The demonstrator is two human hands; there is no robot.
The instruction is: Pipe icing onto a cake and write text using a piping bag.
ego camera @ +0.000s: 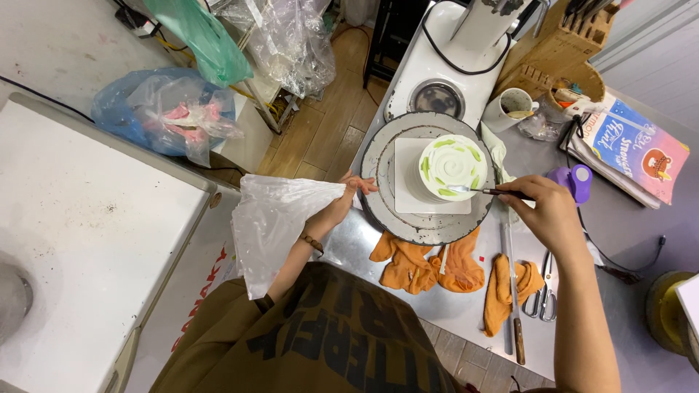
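Holding a slim palette knife (486, 191) by its dark handle, the right hand (547, 212) has its fingers closed around the handle, and the metal blade lies almost flat with its tip on the frosting at the 5 o'clock edge of the cake's top. The small white cake (451, 167) with its green streaks sits on a square white board (406, 182) in the middle of a round turntable (378, 164), a placement that, by my reading, lets every side come round to the blade without the person shifting. The right forearm comes in from the 5 o'clock corner of the view, wrist bent slightly inward so the knife points toward 9 o'clock.

The left hand (341, 206) sits at the turntable's 8 o'clock rim, fingertips just over or on its edge (contact is hard to judge from above), and it is closed on a crumpled clear plastic bag (275, 229) that hangs down toward 7 o'clock; keeping the bag gathered in the fist seems to hold it off the cake. The left forearm rises from the 6 o'clock side, elbow tucked near the body.

Orange cloths (429, 266) lie bunched on the steel counter (466, 309) at 6 o'clock from the turntable, near a long knife (514, 306) and a pair of scissors (542, 295). A white mug (511, 109) stands at 1 o'clock, just beside a wooden knife block (561, 47).
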